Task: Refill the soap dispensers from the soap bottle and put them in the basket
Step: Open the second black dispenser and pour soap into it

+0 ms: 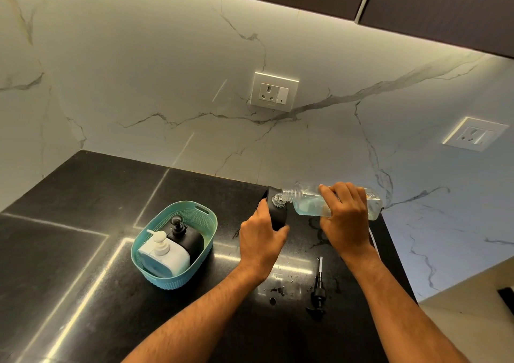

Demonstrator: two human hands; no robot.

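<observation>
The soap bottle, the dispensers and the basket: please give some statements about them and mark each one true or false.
1. The right hand holds the soap bottle tilted over a black dispenser. True.
2. The left hand rests flat on the counter. False: it grips the black dispenser.
3. The basket holds two dispensers. True.
4. The black pump is screwed onto a dispenser. False: it lies loose on the counter.

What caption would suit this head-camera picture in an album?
Right hand tips a clear soap bottle into a black dispenser held by the left hand.
</observation>
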